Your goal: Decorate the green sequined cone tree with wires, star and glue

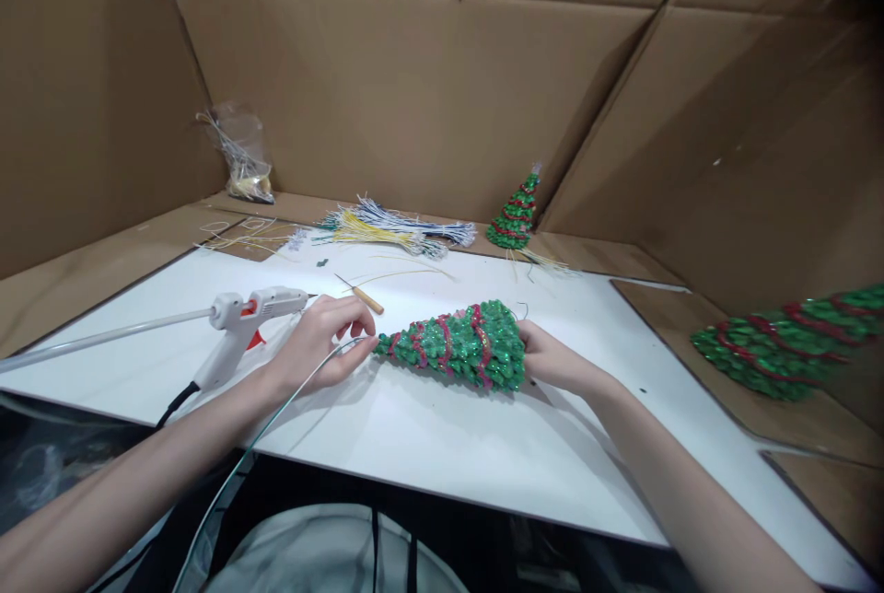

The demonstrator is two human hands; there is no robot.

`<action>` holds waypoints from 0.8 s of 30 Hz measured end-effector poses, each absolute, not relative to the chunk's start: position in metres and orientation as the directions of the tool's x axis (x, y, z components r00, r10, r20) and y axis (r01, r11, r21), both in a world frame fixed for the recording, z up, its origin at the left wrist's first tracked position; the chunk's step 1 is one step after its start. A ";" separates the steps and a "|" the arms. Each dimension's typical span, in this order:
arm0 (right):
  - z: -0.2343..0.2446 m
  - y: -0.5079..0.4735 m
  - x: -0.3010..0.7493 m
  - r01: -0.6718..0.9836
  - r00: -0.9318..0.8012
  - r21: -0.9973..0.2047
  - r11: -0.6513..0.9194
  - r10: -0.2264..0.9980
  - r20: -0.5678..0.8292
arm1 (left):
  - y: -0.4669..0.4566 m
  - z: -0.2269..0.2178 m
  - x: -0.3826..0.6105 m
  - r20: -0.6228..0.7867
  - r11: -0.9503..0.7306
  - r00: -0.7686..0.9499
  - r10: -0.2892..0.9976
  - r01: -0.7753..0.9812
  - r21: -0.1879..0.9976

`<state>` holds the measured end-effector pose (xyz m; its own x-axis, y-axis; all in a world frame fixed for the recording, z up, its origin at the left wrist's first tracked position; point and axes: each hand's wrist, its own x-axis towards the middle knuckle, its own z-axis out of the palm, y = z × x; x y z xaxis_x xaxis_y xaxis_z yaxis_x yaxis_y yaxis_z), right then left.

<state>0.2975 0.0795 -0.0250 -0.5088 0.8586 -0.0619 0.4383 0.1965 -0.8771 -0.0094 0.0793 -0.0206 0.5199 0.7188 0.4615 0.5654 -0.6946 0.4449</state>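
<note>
A white hot-glue gun [243, 328] lies on the white tabletop [414, 427]. Beside it, the left hand [323, 344] pinches a thin green wire [276, 413] at the tip of a sequinned green cone tree [461, 344], seemingly the trimming step. The tree lies sideways, tip pointing left, and the right hand [552, 361] grips its base. Next the wire needs careful seating.

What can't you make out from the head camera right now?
- Base of the green tree: covered by the right hand.
- Tree tip: the left hand fingers hide the contact with the thin wire.
- Second tree: cut off by the right edge.
- Clear bag contents: too small.
</note>
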 end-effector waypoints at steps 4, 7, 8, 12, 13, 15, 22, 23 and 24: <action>-0.025 0.078 0.295 0.456 -0.479 -0.868 0.197 0.876 -0.053 | 0.083 -0.025 -0.009 0.458 -0.677 0.499 0.736 0.571 0.464; -0.023 0.077 0.293 0.465 -0.466 -0.860 0.208 0.884 -0.039 | 0.085 -0.027 -0.009 0.431 -0.642 0.476 0.767 0.564 0.520; -0.023 0.077 0.293 0.468 -0.465 -0.857 0.216 0.885 -0.031 | 0.085 -0.028 -0.009 0.418 -0.627 0.468 0.779 0.563 0.538; -0.025 0.077 0.292 0.482 -0.458 -0.843 0.240 0.889 -0.009 | 0.083 -0.025 -0.008 0.373 -0.580 0.446 0.813 0.569 0.583; -0.025 0.077 0.293 0.484 -0.458 -0.841 0.242 0.889 -0.008 | 0.083 -0.024 -0.008 0.367 -0.572 0.442 0.818 0.568 0.592; -0.026 0.077 0.293 0.486 -0.459 -0.839 0.244 0.888 -0.007 | 0.081 -0.023 -0.007 0.356 -0.558 0.435 0.827 0.563 0.610; -0.022 0.074 0.289 0.530 -0.428 -0.808 0.256 0.904 0.006 | 0.080 -0.023 -0.006 0.419 -0.610 0.444 0.792 0.546 0.575; -0.022 0.074 0.289 0.526 -0.432 -0.810 0.258 0.902 0.007 | 0.081 -0.024 -0.006 0.419 -0.612 0.446 0.791 0.548 0.570; -0.022 0.074 0.289 0.523 -0.435 -0.811 0.261 0.900 0.009 | 0.082 -0.024 -0.007 0.416 -0.610 0.447 0.792 0.552 0.568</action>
